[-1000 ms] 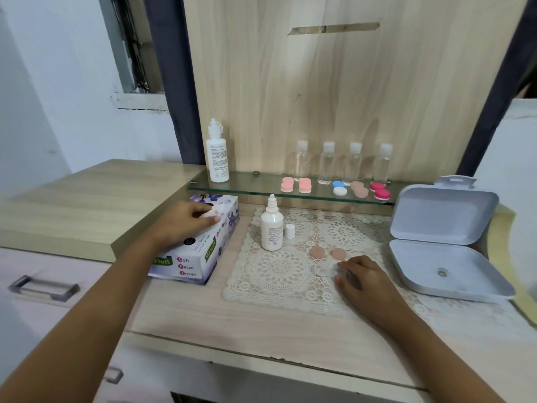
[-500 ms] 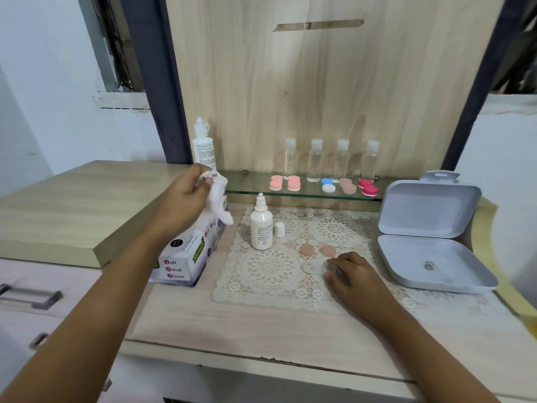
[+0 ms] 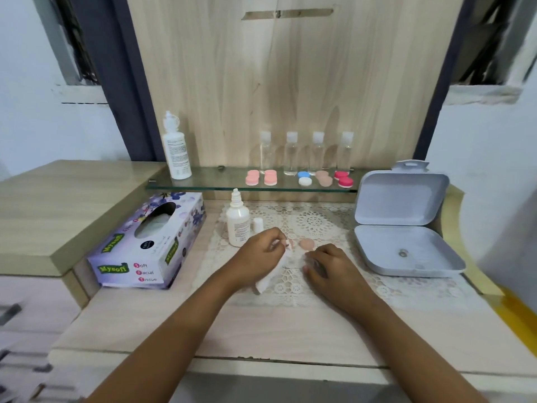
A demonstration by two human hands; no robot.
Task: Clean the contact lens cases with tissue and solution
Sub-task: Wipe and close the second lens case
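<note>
The left hand (image 3: 258, 253) has come down from the tissue box (image 3: 145, 245) to the lace mat (image 3: 313, 225) and now pinches a white tissue (image 3: 268, 276) in curled fingers, its end trailing toward the front edge of the tabletop. The right hand (image 3: 329, 269) has stayed put, bent fingers holding a pale lens case (image 3: 295, 258), hard to make out, at mid-tabletop. One beige cap (image 3: 306, 244) lies just behind. The solution bottle (image 3: 237, 225) stands uncapped at the mat's back left corner, its small cap (image 3: 257, 224) beside it. The tissue box at the left edge shows tissues in its slot. At the right edge an open grey box (image 3: 424, 199) holds one small round piece (image 3: 402, 253). The glass shelf (image 3: 209, 184) along the back carries bottles and coloured cases.
</note>
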